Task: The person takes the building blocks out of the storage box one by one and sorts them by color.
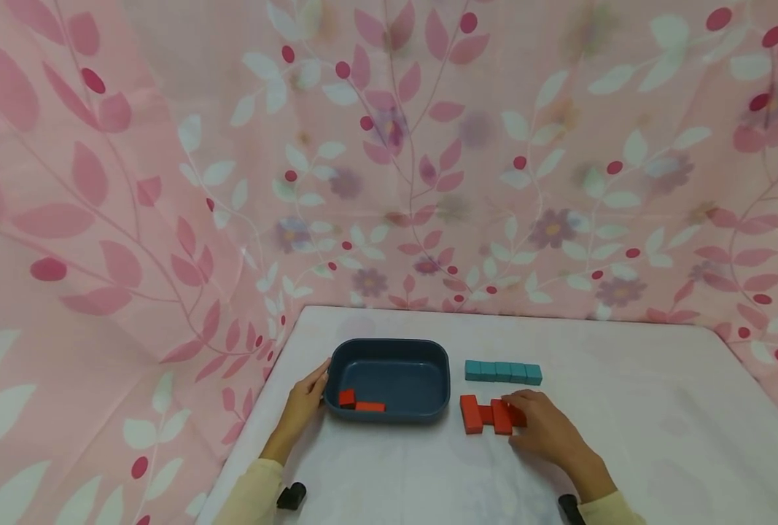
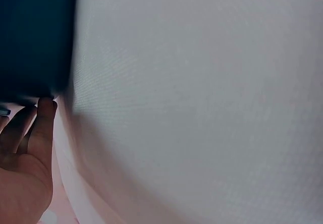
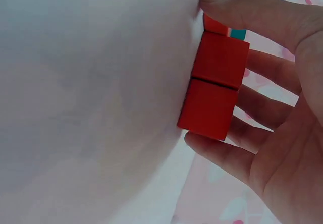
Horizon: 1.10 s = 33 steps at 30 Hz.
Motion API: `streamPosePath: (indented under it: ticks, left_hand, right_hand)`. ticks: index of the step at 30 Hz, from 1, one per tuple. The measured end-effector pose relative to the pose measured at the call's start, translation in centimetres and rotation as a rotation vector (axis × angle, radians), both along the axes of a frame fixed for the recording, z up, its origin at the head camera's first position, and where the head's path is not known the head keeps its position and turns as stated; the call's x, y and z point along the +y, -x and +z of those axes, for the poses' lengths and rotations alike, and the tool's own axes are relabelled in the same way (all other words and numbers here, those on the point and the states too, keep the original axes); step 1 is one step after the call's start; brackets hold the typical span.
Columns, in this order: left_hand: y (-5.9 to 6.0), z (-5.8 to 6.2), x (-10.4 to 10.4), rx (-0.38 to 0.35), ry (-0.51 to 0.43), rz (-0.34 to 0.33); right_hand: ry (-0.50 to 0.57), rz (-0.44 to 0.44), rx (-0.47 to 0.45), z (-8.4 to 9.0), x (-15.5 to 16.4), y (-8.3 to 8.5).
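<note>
Hands: left hand (image 1: 305, 402) rests flat against tray rim (image 1: 328, 379); right hand (image 1: 541, 429) pinches red blocks (image 1: 493, 415).

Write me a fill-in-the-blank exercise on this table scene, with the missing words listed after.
1. The left hand touches the rim of the dark blue ____.
2. The red blocks inside the tray number ____.
3. The right hand rests on the ____ blocks on the table.
4. The teal blocks lie in a single ____.

Missing words: tray; two; red; row
</note>
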<state>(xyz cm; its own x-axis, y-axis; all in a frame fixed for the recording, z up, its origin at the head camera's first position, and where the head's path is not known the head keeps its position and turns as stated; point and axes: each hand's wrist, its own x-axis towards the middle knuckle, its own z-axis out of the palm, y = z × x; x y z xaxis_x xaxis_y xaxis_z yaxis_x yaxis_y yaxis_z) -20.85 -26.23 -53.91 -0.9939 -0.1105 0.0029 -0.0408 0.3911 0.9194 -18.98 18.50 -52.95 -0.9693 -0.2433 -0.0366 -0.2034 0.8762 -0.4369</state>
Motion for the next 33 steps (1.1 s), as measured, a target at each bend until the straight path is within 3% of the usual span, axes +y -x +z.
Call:
streamPosePath:
  ticks: [8,14,25,33]
  left_hand:
    - [0.0,0.1,-0.1,0.005,-0.019,-0.015]
    - [0.0,0.1,-0.1,0.010,-0.010,-0.019]
    - [-0.1,0.1,0.0,0.007,-0.009,-0.003]
    - [-0.1,0.0,0.0,0.008,-0.017,-0.012]
  right_hand:
    - [0.005,-0.015,0.018,-0.2,0.3,-0.2]
    - [0.038,0.040,0.071,-0.1,-0.2,0.3]
    - [0.008,0.056,0.061,0.3,-1.1,0.7]
    - [0.033,0.156,0.063,0.5,-3.7,0.7]
